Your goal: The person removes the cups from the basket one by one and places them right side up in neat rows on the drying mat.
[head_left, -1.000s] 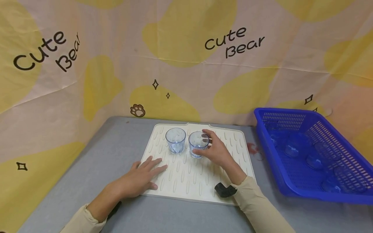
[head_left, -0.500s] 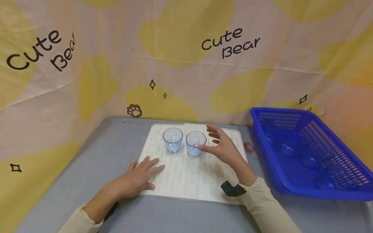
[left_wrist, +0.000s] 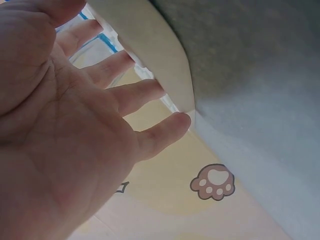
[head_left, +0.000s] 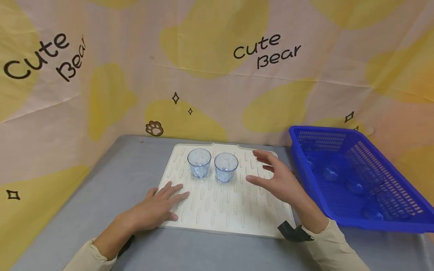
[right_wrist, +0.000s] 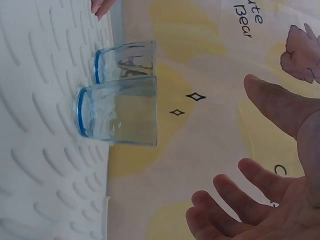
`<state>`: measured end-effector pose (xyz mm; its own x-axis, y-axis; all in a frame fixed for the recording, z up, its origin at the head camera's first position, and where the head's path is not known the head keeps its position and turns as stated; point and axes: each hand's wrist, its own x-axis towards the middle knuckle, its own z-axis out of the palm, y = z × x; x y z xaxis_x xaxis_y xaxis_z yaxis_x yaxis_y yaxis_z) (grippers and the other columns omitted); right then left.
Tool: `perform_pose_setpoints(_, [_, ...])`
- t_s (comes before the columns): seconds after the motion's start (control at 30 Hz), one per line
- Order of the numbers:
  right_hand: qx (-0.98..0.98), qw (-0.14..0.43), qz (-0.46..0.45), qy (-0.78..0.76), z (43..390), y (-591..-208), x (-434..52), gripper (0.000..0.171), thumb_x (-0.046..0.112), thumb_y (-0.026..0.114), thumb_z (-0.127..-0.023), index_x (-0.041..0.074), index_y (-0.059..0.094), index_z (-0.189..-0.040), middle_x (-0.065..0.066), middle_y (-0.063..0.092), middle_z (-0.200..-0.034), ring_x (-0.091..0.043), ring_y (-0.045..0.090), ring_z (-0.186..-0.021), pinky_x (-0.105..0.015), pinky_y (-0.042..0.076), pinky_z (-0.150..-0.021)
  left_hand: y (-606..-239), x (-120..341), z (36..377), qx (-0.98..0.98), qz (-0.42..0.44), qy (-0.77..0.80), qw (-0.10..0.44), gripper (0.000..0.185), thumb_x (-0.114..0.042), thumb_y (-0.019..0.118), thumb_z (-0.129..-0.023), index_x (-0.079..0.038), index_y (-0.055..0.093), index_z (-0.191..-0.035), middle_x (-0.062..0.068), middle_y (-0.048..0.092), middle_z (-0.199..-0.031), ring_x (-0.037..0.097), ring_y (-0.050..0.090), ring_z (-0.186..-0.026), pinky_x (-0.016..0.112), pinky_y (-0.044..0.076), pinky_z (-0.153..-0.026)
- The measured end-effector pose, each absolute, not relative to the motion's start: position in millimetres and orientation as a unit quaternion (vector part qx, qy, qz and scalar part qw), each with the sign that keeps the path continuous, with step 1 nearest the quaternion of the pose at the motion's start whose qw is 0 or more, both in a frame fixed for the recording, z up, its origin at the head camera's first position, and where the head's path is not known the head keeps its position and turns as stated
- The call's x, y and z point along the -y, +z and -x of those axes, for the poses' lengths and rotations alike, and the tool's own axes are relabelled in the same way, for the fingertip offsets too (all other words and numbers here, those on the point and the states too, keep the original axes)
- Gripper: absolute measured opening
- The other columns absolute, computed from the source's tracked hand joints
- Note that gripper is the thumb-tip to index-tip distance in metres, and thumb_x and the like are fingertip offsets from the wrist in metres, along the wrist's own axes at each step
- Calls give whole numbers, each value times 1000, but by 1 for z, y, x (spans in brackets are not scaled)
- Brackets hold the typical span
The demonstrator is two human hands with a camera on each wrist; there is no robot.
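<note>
Two clear bluish drinking glasses stand upright side by side on a white ridged drying mat: the left glass (head_left: 199, 164) and the right glass (head_left: 225, 168). My right hand (head_left: 283, 182) hovers over the right part of the mat (head_left: 217, 222), apart from the right glass, thumb and fingers spread with nothing between them. In the right wrist view both glasses stand beyond the fingers (right_wrist: 235, 200). My left hand (head_left: 154, 209) rests with spread fingers on the mat's left front edge. In the left wrist view its fingertips touch the mat edge (left_wrist: 165, 55).
A blue plastic basket (head_left: 325, 205) with several similar glasses (head_left: 354, 186) in it stands to the right of the mat. Grey cloth (head_left: 135, 165) covers the table. A printed curtain (head_left: 203, 45) hangs close behind.
My right hand has let go of the right glass and moved right, away from it. The glass stays on the mat. My left hand has stayed in place on the mat.
</note>
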<state>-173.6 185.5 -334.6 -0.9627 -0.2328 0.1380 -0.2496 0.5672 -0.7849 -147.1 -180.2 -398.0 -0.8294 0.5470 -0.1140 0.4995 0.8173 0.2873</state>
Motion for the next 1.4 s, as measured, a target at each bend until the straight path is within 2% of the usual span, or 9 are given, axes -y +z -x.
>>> perform_pose_setpoints(0.23, [905,14,-118,409,156,-327,-215,79,40,78,-85,20,39,-151,-10,43,-154,-37,44,-140,-57,36,-111,-398,179,147,-948,-275,126,102,69,-32,70,-89,-23,42,-152,12,33,-161,46,24,-150,71,23,-107])
perform_pose_setpoints(0.37, [915,11,-95,392,148,-323,-232,81,45,76,-86,23,36,-153,-13,44,-153,-42,47,-136,-62,43,-102,-397,179,147,-947,-280,124,96,70,-31,71,-89,-21,42,-151,13,34,-160,47,25,-149,71,24,-106])
perform_pose_setpoints(0.5, [922,5,-79,380,144,-321,-247,84,48,74,-86,23,32,-155,-17,40,-156,-47,44,-136,-64,47,-94,-396,180,147,-947,-280,122,94,70,-30,71,-89,-21,42,-152,13,34,-160,47,25,-149,70,25,-106])
perform_pose_setpoints(0.7, [930,5,-74,360,141,-320,-268,87,47,73,-88,19,28,-157,-21,35,-158,-53,38,-137,-71,39,-99,-397,182,147,-948,-279,122,95,70,-31,71,-89,-23,42,-152,12,34,-160,47,25,-149,70,24,-107])
perform_pose_setpoints(0.87, [934,8,-66,351,137,-318,-290,85,44,71,-90,20,25,-158,-21,34,-159,-54,38,-136,-70,38,-97,-396,182,147,-948,-274,123,100,70,-31,71,-89,-23,42,-152,12,34,-161,46,25,-149,69,23,-108])
perform_pose_setpoints(1.03, [943,29,-49,329,132,-324,-326,84,38,70,-92,16,24,-158,-25,34,-157,-55,40,-131,-67,40,-91,-397,181,147,-949,-275,121,99,70,-31,71,-89,-23,41,-152,12,34,-161,46,24,-150,69,24,-108])
perform_pose_setpoints(1.17, [949,36,-5,312,132,-333,-356,89,40,69,-93,9,18,-159,-33,28,-156,-61,37,-128,-70,38,-90,-397,181,148,-950,-272,119,99,70,-31,71,-89,-23,42,-152,12,34,-161,46,24,-149,70,23,-108])
perform_pose_setpoints(1.4, [945,49,36,322,132,-345,-393,92,36,66,-96,-3,9,-157,-43,17,-154,-69,23,-131,-77,22,-101,-396,181,148,-949,-272,120,103,70,-31,70,-89,-22,41,-152,12,33,-161,47,24,-149,69,23,-108])
